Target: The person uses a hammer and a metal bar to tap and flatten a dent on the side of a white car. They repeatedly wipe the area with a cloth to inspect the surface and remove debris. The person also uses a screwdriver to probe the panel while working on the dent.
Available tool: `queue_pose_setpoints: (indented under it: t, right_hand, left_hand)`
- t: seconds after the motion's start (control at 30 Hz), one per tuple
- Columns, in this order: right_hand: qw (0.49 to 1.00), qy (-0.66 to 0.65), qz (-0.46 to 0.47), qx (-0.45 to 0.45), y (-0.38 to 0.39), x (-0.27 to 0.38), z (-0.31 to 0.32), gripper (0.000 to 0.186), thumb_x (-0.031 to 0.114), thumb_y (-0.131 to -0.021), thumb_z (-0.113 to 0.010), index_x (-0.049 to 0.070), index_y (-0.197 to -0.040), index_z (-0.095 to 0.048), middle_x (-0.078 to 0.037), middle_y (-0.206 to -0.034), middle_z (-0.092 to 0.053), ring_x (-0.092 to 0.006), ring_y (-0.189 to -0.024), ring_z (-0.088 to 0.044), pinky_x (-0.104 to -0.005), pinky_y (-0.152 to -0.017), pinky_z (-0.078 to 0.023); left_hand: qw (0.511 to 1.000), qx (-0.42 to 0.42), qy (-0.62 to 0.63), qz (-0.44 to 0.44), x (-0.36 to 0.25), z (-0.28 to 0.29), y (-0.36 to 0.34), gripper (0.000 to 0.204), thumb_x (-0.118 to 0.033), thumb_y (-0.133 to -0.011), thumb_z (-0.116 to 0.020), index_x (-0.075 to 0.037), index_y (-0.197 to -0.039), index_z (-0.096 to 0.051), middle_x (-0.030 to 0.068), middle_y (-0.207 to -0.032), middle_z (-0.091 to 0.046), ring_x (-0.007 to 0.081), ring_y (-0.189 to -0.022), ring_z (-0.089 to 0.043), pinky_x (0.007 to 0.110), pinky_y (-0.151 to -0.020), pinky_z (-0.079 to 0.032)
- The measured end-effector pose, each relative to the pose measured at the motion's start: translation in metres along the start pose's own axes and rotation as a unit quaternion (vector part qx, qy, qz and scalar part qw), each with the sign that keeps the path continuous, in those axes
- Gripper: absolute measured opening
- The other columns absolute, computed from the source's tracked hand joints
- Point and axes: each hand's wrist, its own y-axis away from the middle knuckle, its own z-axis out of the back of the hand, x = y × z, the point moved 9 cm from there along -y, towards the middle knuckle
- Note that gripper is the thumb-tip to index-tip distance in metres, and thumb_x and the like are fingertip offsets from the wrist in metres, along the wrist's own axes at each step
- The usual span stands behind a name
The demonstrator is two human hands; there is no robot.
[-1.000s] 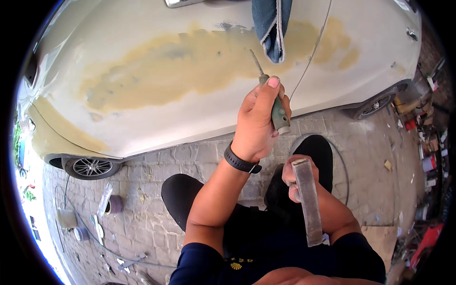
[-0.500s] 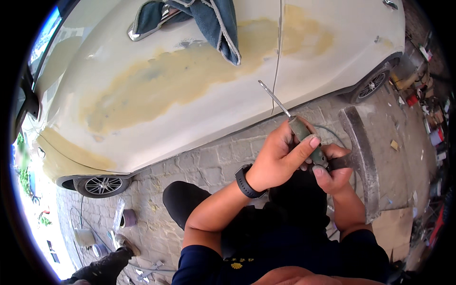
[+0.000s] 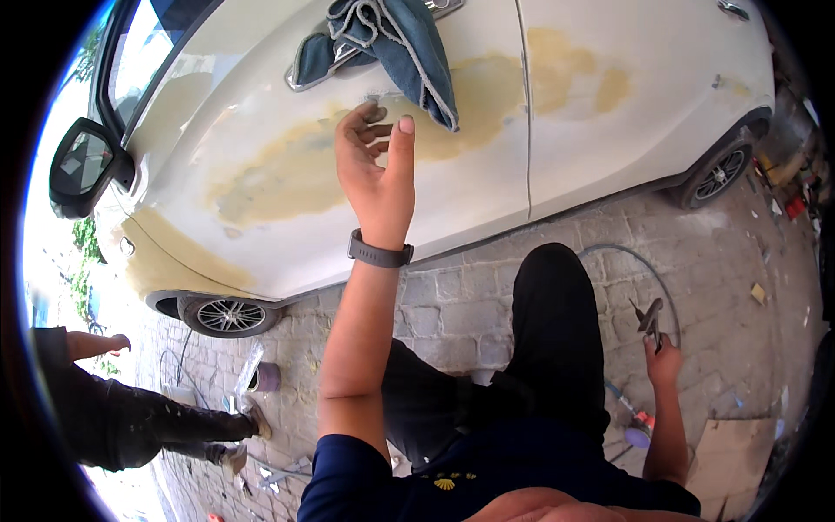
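Observation:
My left hand (image 3: pixel 376 170), with a dark watch on its wrist, is raised before the pale car door (image 3: pixel 470 187). Its fingers are loosely curled, the thumb stands apart, and no object shows in it. Behind the fingertips is a yellowish filler patch (image 3: pixel 287 178); whether they touch it I cannot tell. A blue-grey cloth (image 3: pixel 404 52) hangs over the door handle, just above that hand. Low on the right, my right hand (image 3: pixel 664 364) grips a hammer-like tool (image 3: pixel 652 317) with a curved grey metal head. A thin dark tip sticks out beside the head; its other end is hidden.
Near my right forearm lies a sander (image 3: pixel 640 430) with a purple pad, beside a hose (image 3: pixel 648 261). Flat cardboard (image 3: pixel 729 457) rests on the paving. At left stand another person (image 3: pixel 130 413) and a purplish bucket (image 3: pixel 265 377). A side mirror (image 3: pixel 87 165) juts from the car.
My hands have parted: the left let go of the green-handled tool with a metal shaft and rose toward the door. The right lowered with the hammer-like tool. More of the other person shows.

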Motion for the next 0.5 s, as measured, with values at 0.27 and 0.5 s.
queue_pose_setpoints:
  t: [0.27,0.5]
  right_hand:
    - [0.96,-0.074,-0.227,0.148,0.091,-0.157,-0.135,0.039,0.034,-0.091,-0.069,-0.005,-0.088,-0.069,-0.029,-0.085,-0.071,-0.0457,-0.081,-0.07,-0.0525,-0.075,-0.053]
    - [0.966,-0.058,-0.214,0.132,0.094,-0.181,-0.189,0.034,0.028,-0.089,-0.068,-0.005,-0.095,-0.067,-0.03,-0.094,-0.07,-0.0488,-0.091,-0.069,-0.0555,-0.078,-0.053]
  left_hand:
    - [0.816,0.112,-0.468,-0.319,-0.088,-0.066,-0.088,0.067,-0.022,-0.084,-0.081,-0.011,-0.145,-0.054,0.0169,-0.152,-0.046,0.0364,-0.133,-0.048,0.05,-0.11,-0.039]
    - [0.975,0.159,-0.086,-0.129,-0.095,0.029,-0.181,0.058,-0.024,-0.092,-0.074,-0.001,-0.141,-0.051,0.0207,-0.137,-0.055,0.0362,-0.119,-0.055,0.045,-0.101,-0.044]
